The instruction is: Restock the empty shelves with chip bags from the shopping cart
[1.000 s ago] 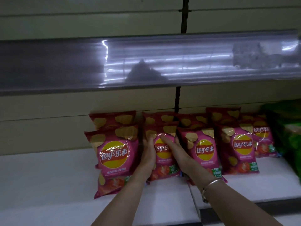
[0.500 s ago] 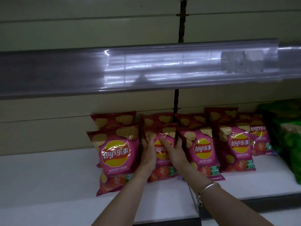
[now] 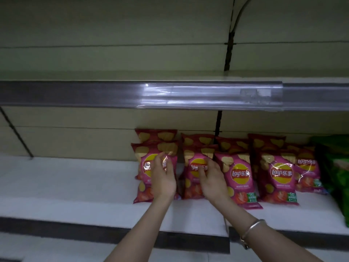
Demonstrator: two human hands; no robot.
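On a white shelf (image 3: 66,182), a relaxed, empty left hand (image 3: 163,178) lies over the leftmost pink chip bag (image 3: 143,167); the right hand (image 3: 211,182), fingers spread, touches the next bag (image 3: 190,188). Gentle pushes should stand both upright, fronts aligned.

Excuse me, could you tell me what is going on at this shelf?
A person is straightening glossy pink-red Lay's chip bags standing in rows on the white lower shelf. The left hand is at the face of the leftmost front bag, the right hand on the front bag beside it, fingers relaxed, gripping neither. Dark green bags stand further right.
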